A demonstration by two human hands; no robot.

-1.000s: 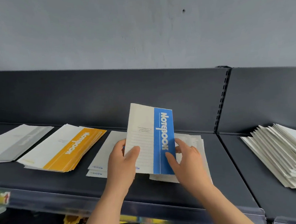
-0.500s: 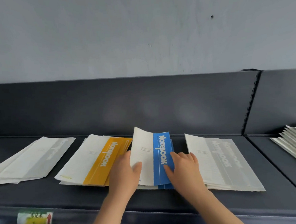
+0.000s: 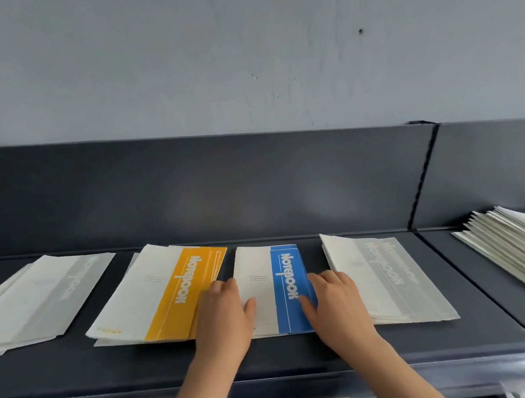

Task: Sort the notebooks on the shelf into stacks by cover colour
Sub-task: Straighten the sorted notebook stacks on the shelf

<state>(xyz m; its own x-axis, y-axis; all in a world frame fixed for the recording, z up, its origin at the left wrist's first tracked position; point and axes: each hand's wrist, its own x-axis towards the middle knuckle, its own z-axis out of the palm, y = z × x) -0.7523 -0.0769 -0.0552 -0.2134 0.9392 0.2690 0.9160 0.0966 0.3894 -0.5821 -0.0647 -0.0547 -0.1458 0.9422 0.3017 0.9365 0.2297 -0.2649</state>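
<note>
A notebook with a white cover and a blue band [image 3: 284,287] lies flat on the blue stack at the middle of the dark shelf [image 3: 296,351]. My left hand [image 3: 224,316] holds its left edge, thumb on the white cover. My right hand [image 3: 337,305] holds its right edge, thumb on the blue band. Left of it lies the yellow-banded stack [image 3: 168,295], with my left fingers over its right edge. A grey-banded stack [image 3: 381,277] lies to the right, and another grey-banded stack [image 3: 41,298] at the far left.
A fanned pile of pale notebooks [image 3: 513,243] sits on the adjoining shelf section at the right, past a slotted upright [image 3: 421,178]. The shelf's back panel rises behind the stacks. A price-strip rail [image 3: 299,392] runs along the front edge.
The blue notebook, held up tilted in both hands a second ago, has come down flat onto the blue stack. The view has shifted left, showing more of the left stacks.
</note>
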